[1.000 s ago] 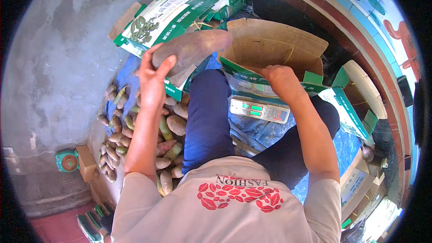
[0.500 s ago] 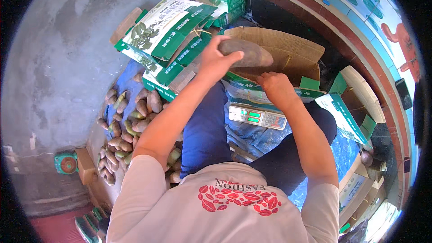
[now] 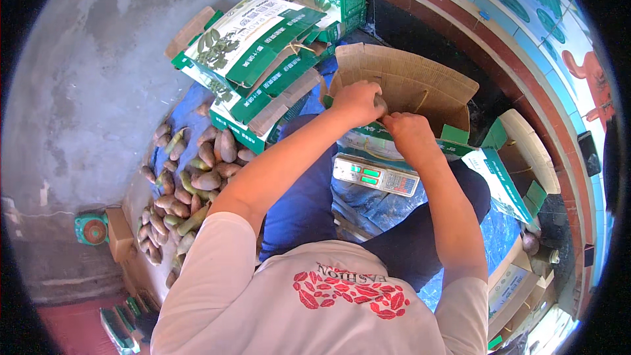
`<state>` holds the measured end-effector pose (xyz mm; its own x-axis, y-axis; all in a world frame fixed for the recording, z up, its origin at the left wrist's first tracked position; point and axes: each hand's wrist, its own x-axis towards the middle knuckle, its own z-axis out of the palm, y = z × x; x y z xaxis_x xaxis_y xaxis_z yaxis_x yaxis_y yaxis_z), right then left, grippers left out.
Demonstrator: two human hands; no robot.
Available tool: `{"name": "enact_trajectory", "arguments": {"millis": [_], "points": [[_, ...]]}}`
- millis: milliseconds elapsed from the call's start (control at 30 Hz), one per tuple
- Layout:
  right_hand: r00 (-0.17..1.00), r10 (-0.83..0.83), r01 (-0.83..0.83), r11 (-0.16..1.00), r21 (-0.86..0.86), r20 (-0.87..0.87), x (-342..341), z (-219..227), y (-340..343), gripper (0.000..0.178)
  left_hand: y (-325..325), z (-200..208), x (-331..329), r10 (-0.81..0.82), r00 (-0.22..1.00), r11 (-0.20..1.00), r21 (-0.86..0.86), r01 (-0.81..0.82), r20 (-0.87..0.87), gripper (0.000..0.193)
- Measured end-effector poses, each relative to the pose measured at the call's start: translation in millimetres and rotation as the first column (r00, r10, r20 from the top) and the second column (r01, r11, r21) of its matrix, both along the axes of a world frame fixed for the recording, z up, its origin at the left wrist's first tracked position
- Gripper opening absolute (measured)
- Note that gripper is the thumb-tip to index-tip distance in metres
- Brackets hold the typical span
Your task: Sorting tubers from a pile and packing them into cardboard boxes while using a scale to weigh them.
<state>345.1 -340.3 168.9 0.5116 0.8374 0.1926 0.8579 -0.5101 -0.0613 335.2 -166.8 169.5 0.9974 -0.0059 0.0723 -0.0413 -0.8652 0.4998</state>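
Observation:
An open green-and-white cardboard box (image 3: 407, 72) stands in front of me, its brown inner flap raised at the far side. My left hand (image 3: 357, 104) reaches over its near left part with the fingers curled round a large brownish-green radish. Only a small end of that radish (image 3: 380, 106) shows past the fingers; the hand covers the rest. Beside it, my right hand (image 3: 410, 133) pinches the near rim of the box, the two hands almost touching. Just below the box sits a digital scale (image 3: 375, 175) with green-lit displays.
Many radishes (image 3: 207, 181) lie piled on a blue sheet at the left. Printed cartons (image 3: 246, 36) are stacked at the far left. Another open carton (image 3: 509, 164) stands at the right beside the tiled wall. A teal round device (image 3: 92, 230) is by the left wall.
My left hand has moved right and down with the radish, bringing it from above the box to its near rim. My right hand stays at the rim.

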Motion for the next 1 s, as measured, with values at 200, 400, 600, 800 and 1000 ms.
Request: {"name": "enact_trajectory", "arguments": {"millis": [200,400,600,800,1000], "points": [[0.999,-0.041,0.041,0.999,0.004,0.012,2,-1,1,0.013,7,7,-16,-0.096,0.995,0.995,0.025,0.096,-0.005,0.033],[0.997,-0.08,0.08,0.996,0.027,0.002,4,6,1,0.01,14,20,-34,-0.167,0.986,0.965,0.201,0.166,-0.01,0.036],[0.992,-0.106,0.108,0.994,0.03,-0.066,2,7,-2,0.01,15,18,-40,-0.183,0.982,0.924,0.348,0.155,0.047,0.026],[0.982,-0.134,0.139,0.99,0.029,-0.134,-5,18,-10,0.014,15,13,-43,-0.147,0.977,0.923,0.376,0.078,0.158,0.017],[0.969,-0.171,0.169,0.985,-0.025,-0.181,-4,27,-18,0.019,19,29,-55,-0.088,0.963,0.959,0.283,0.012,0.255,0.017]]}}
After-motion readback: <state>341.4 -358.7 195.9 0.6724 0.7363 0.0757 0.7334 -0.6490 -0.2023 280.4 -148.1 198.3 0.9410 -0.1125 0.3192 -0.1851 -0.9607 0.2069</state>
